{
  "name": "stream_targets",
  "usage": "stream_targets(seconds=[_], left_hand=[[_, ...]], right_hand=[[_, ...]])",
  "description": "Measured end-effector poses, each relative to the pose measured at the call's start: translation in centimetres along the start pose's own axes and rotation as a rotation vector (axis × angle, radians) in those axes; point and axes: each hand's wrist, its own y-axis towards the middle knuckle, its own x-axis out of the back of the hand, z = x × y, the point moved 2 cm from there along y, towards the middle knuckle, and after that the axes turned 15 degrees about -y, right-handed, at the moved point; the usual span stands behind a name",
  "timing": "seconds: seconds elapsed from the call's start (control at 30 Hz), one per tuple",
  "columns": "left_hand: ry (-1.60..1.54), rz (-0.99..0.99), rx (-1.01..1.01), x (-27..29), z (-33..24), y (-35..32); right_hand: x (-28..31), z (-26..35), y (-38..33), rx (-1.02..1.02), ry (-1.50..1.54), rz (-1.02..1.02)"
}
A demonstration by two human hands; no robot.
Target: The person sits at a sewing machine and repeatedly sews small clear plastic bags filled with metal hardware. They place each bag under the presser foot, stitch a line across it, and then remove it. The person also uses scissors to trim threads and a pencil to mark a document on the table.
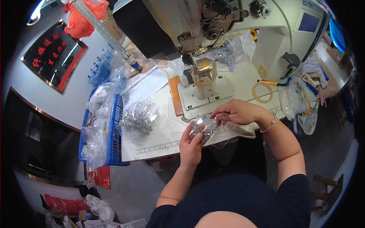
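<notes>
Over the front edge of the sewing machine table, my left hand (pixel 191 147) grips a small clear plastic bag (pixel 207 133) of shiny silvery pieces between thumb and fingers. Just to its right, my right hand (pixel 238 111) is closed in a pinch beside the bag's upper edge. A thin dark bit shows at its fingertips, too small to name. Clear film and flat transparent sheets lie around and under both hands. To the left on the table rests a larger clear bag (pixel 140 117) filled with similar silvery pieces.
The sewing machine (pixel 272 26) stands behind my hands, its gold-toned post (pixel 205 70) above the metal plate. A tape roll (pixel 262 93) lies right. A blue basket (pixel 115 129) of plastic bags stands left of the table (pixel 159 150). Written papers (pixel 146 85) lie behind the larger bag.
</notes>
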Motion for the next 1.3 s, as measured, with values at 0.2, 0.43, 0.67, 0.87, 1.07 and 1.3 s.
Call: stream_targets(seconds=[0.2, 0.43, 0.67, 0.87, 1.07, 1.3], left_hand=[[0.105, 0.041, -0.032, -0.2, 0.4, -0.1], [0.322, 0.090, -0.048, -1.5, -0.6, 0.4], [0.095, 0.049, -0.081, -0.8, 0.5, 1.0], [0.077, 0.168, -0.192, -1.2, 0.4, 1.6], [-0.111, 0.217, 0.170, -1.8, -2.5, 1.8], [0.212, 0.350, 0.077, -2.1, -3.5, 1.7]], right_hand=[[-0.8, 0.5, 0.6, -0.001, -0.168, -0.085], [-3.8, 1.2, 2.6, 0.085, -0.041, -0.393], [-3.7, 2.3, 1.9, 0.027, 0.056, -0.595], [-3.9, 3.0, 1.1, -0.017, 0.230, -0.629], [-3.3, 0.8, -0.2, 0.220, 0.686, -0.430], [-3.2, -4.4, -0.3, -0.211, 0.962, -0.927]])
